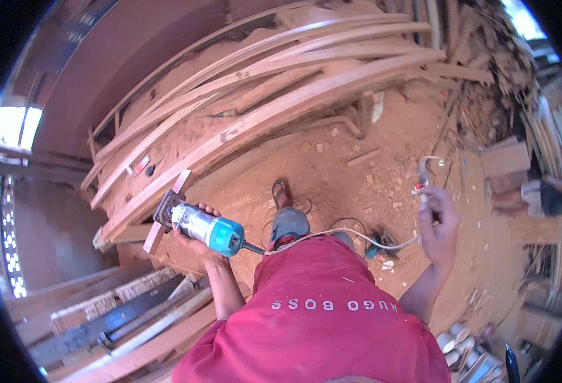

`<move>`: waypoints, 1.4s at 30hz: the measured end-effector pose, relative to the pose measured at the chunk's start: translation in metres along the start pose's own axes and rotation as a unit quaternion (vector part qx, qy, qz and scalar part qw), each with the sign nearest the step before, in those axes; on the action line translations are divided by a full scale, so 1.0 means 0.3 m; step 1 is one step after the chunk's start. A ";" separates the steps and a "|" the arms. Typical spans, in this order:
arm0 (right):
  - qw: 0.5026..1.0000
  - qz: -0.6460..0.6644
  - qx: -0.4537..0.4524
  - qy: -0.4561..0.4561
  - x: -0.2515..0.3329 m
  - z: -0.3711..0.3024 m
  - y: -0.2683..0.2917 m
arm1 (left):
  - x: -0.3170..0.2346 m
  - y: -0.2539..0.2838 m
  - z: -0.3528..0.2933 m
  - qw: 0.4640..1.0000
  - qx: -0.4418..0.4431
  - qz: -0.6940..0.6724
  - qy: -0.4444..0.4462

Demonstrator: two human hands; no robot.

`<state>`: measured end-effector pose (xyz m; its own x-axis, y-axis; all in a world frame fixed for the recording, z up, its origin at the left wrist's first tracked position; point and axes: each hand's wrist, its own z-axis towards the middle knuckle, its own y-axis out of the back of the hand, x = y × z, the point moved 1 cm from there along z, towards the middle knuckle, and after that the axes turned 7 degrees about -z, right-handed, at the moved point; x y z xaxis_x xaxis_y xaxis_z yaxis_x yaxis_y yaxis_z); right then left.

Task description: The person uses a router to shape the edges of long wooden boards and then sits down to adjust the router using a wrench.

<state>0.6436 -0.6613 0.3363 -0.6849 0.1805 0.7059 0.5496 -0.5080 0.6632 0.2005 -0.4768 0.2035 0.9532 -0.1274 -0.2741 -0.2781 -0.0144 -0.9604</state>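
My left hand (pixel 199 244) is wrapped round a teal and silver trim router (pixel 219 233), held above the sawdust. Its dark base plate (pixel 164 209) points toward the wooden beams, with a wooden strip (pixel 154 238) across it. From the router's rear, the pale power cord (pixel 322 233) crosses in front of my red shirt to the right side. My right hand (pixel 440 225) is raised with fingers closed round the cord near its end. A small red and white piece (pixel 419 187) shows at the fingertips, too blurred to name; a pale end loops beyond it.
Long curved beams (pixel 332 87) lie stacked ahead. Another teal power tool (pixel 383 245) sits on the floor near my legs, with dark cable around it. Planks (pixel 150 348) fill the lower left. Another person (pixel 536 196) is at the right edge; scrap wood (pixel 494 83) is piled behind.
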 end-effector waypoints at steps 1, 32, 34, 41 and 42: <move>0.997 0.001 0.066 0.033 0.072 0.035 -0.046 | -0.012 0.007 -0.010 1.000 -0.005 -0.001 -0.027; 0.788 0.384 0.374 0.302 1.264 0.554 -2.370 | -1.029 0.318 0.222 0.914 -0.168 0.139 -0.342; 0.825 0.342 0.384 0.233 1.110 0.736 -2.574 | -1.069 0.345 0.202 0.871 -0.262 0.163 -0.382; 0.967 0.015 0.180 0.180 0.780 1.621 -3.211 | -1.124 0.373 0.195 0.686 -0.540 0.069 -0.483; 0.972 -0.025 0.153 0.178 0.735 1.749 -3.299 | -1.124 0.383 0.223 0.664 -0.567 0.046 -0.486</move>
<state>0.1996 0.3232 -0.0338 -0.8070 -0.1312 0.5758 0.5899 -0.2222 0.7763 -0.1449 -0.3693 0.1824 0.3979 0.5125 -0.7610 0.2739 -0.8580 -0.4346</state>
